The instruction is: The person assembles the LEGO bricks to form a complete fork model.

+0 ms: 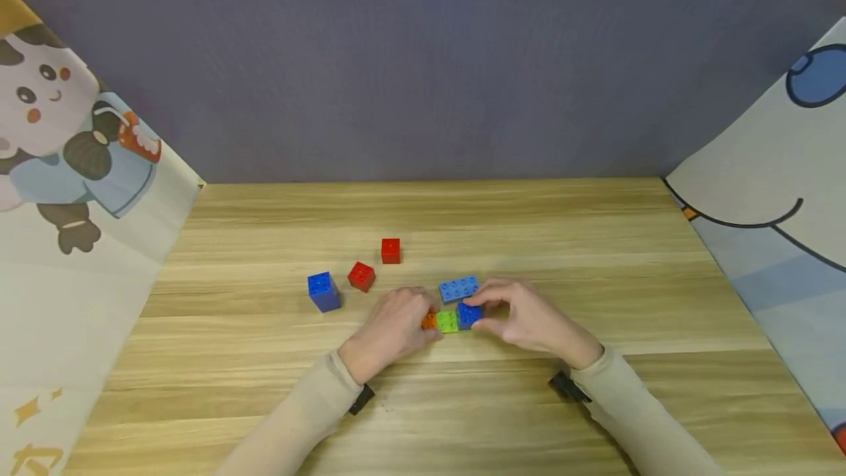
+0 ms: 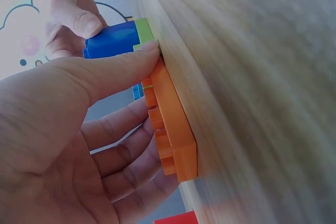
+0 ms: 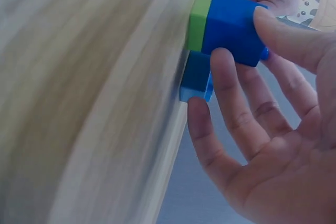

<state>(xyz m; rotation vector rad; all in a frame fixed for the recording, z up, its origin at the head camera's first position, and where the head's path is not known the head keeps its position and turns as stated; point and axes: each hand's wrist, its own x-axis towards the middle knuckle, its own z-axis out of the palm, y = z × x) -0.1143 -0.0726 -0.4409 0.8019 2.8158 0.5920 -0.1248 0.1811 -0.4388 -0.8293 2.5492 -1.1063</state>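
My left hand (image 1: 394, 320) grips a long orange brick (image 2: 176, 124) lying on the table. Its thumb crosses the side where the orange brick meets a lime green brick (image 1: 446, 322), and the other fingers curl behind. A tall dark blue brick (image 3: 233, 27) stands on the right end of the green one. My right hand (image 1: 529, 316) pinches this blue brick between thumb and fingers. Just behind the row lies a lighter blue brick (image 1: 459, 289), close to the right fingertips. In the head view the left hand hides most of the orange brick.
Two small red bricks, one nearer (image 1: 361, 277) and one farther back (image 1: 391, 250), sit left of the row. Left of them stands another tall blue brick (image 1: 323, 291). A grey partition (image 1: 423, 65) rises behind the wooden table (image 1: 568, 241), with printed panels at both sides.
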